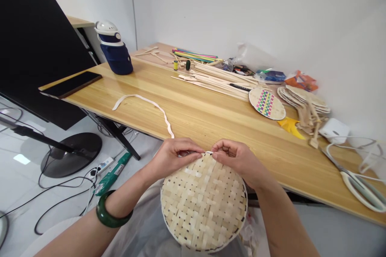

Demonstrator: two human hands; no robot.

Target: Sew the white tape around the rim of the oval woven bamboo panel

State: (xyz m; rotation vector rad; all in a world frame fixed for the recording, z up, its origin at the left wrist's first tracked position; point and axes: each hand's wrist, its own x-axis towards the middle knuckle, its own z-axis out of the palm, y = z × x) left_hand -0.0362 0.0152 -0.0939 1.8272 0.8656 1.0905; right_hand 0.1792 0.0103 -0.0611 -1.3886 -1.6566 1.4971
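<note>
A round woven bamboo disc (205, 204) with a pale rim leans on my lap against the table's front edge. My left hand (177, 154) pinches its top rim between thumb and fingers. Close beside it, my right hand (235, 158) pinches the same rim, the fingers curled. A white strip (150, 102) runs from near my left hand, wavy, across the table to the left. Between the hands a short white piece of the edging shows at the rim. A green bangle sits on my left forearm.
On the wooden table (144, 84) lie a phone-like black slab (75, 84), a blue bottle (116, 52), bamboo strips (217, 78), a disc with coloured weave (267, 103), stacked pale fans (304, 100) and scissors (356, 182). Cables and a green package (113, 174) lie on the floor.
</note>
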